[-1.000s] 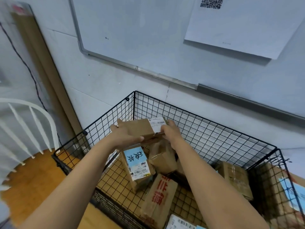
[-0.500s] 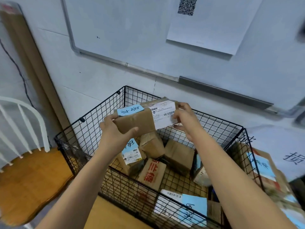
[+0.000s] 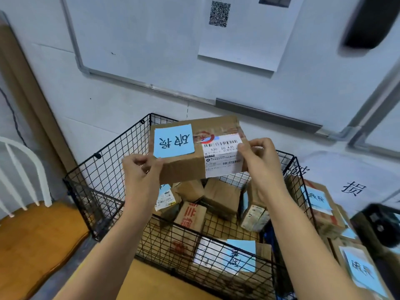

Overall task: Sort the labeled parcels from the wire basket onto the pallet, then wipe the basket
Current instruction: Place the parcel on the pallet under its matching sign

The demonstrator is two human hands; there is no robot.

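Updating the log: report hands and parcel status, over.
Left hand and right hand each grip an end of one parcel. Parcel held above wire basket, blue note facing up. More parcels below; nothing in the way.

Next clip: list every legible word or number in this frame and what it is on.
"530 D5 A35": shipping label on the held parcel.
"破损", probably; handwritten, upside down: blue note on that parcel.
"损": white sheet right of the wire basket.
Too blurred: the label's small print, red print on a basket parcel, other blue notes.
QR code sheet: no legible words.
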